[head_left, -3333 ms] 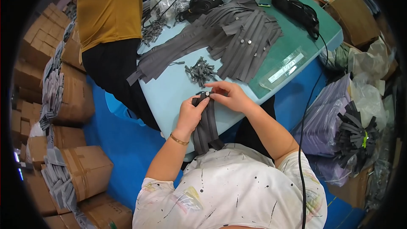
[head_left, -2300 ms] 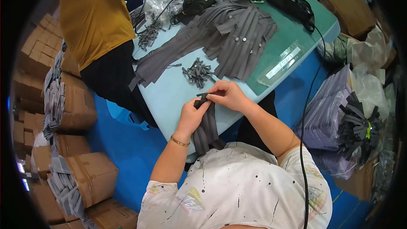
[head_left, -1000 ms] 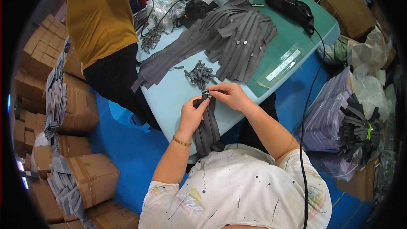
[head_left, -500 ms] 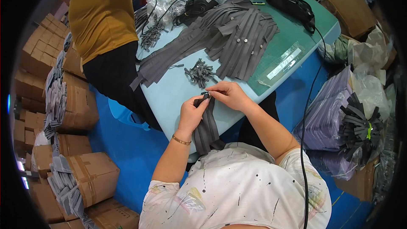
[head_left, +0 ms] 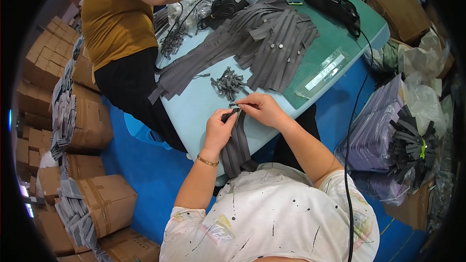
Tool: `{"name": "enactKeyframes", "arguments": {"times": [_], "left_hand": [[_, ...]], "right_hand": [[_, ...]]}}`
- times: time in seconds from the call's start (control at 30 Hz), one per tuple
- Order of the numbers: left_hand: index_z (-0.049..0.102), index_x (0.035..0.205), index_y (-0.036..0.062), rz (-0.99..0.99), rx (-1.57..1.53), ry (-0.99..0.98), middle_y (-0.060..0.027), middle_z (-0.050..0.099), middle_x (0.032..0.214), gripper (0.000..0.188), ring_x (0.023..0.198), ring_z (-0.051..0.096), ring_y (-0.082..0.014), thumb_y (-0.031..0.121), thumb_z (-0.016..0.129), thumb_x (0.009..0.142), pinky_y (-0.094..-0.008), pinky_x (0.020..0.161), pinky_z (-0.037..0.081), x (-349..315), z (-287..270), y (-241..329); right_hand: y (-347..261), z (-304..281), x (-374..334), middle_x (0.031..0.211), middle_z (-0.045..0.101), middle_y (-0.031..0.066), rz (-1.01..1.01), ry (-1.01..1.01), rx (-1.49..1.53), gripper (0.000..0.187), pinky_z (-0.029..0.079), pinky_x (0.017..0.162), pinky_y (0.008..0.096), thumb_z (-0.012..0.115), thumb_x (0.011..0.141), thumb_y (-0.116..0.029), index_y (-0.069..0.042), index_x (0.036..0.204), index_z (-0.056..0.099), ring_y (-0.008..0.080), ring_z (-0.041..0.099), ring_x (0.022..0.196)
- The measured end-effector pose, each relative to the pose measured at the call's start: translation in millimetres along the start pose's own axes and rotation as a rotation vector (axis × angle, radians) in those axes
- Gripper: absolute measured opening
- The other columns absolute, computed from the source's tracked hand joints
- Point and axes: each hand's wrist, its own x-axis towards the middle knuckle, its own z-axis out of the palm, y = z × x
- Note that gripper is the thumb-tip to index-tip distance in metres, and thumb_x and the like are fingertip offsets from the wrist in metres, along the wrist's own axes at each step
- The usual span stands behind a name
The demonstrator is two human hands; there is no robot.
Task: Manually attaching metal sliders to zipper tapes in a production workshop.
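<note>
My left hand (head_left: 219, 130) is closed on the end of a dark grey zipper (head_left: 237, 146), whose long strips hang over the table edge toward my lap. Just above that end, the fingertips of my right hand (head_left: 263, 110) pinch a small zipper slider with a short grey pull (head_left: 232, 105). The slider is very close to the zipper end; whether they touch is too small to tell. Right beyond my hands lies a heap of grey zipper sliders with pulls (head_left: 228, 83). Farther off, many grey zippers (head_left: 284, 56) are fanned over the table.
A co-worker in a mustard shirt (head_left: 119, 24) stands at the table's left side. Black pouch (head_left: 332, 7) and taped white strip (head_left: 325, 75) lie on the green mat (head_left: 310, 82). A black cable (head_left: 347, 165) hangs at right. Cartons (head_left: 109, 201) line the left.
The co-worker's arm has come into view, reaching over the table's far side. My right fingertips have shifted slightly, and the small slider now shows a little above the zipper end.
</note>
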Motion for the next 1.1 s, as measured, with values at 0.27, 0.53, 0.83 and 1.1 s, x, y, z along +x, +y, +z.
{"name": "enactKeyframes", "arguments": {"times": [0.27, 0.53, 0.83, 1.1], "left_hand": [[0.062, 0.09, -0.0043, 0.04, -0.013, 0.032, -0.0089, 0.06, 0.083, 0.019, 0.074, 0.058, -0.0161, 0.01, 0.065, 0.078, -0.0258, 0.068, 0.045, 0.7, 1.9, -5.9], [0.062, 0.09, -0.003, 0.301, 0.166, 0.05, -0.0035, 0.06, 0.078, 0.014, 0.065, 0.054, -0.0088, 0.006, 0.064, 0.08, -0.0218, 0.058, 0.043, 1.7, 0.3, -5.8], [0.06, 0.091, -0.0004, 0.231, 0.107, 0.097, -0.003, 0.061, 0.081, 0.013, 0.073, 0.055, -0.0085, 0.007, 0.063, 0.081, -0.0223, 0.066, 0.044, -4.5, 6.3, 9.6], [0.057, 0.093, 0.0007, 0.229, 0.062, 0.103, -0.0045, 0.061, 0.079, 0.014, 0.071, 0.056, -0.0101, 0.009, 0.062, 0.083, -0.0231, 0.064, 0.045, -1.5, 7.3, 0.4]], "right_hand": [[5.6, 0.8, -0.2, 0.077, 0.06, 0.0079, -0.058, -0.005, -0.015, 0.016, 0.044, 0.059, 0.0267, 0.063, 0.08, -0.008, -0.006, 0.095, 0.068, 0.0164, 0.057, 0.066], [4.5, 4.7, -1.5, 0.075, 0.059, 0.0083, -0.15, 0.023, -0.115, 0.017, 0.046, 0.058, 0.0292, 0.063, 0.077, -0.007, -0.008, 0.094, 0.068, 0.0218, 0.058, 0.065], [3.4, 2.0, -2.9, 0.076, 0.059, 0.0073, -0.194, 0.039, -0.174, 0.016, 0.044, 0.056, 0.0271, 0.063, 0.079, -0.005, -0.006, 0.095, 0.067, 0.0187, 0.057, 0.065], [1.8, 3.0, -1.6, 0.074, 0.058, 0.0078, -0.209, 0.044, -0.156, 0.017, 0.046, 0.056, 0.0301, 0.064, 0.078, -0.008, -0.008, 0.094, 0.067, 0.0226, 0.058, 0.063]]}}
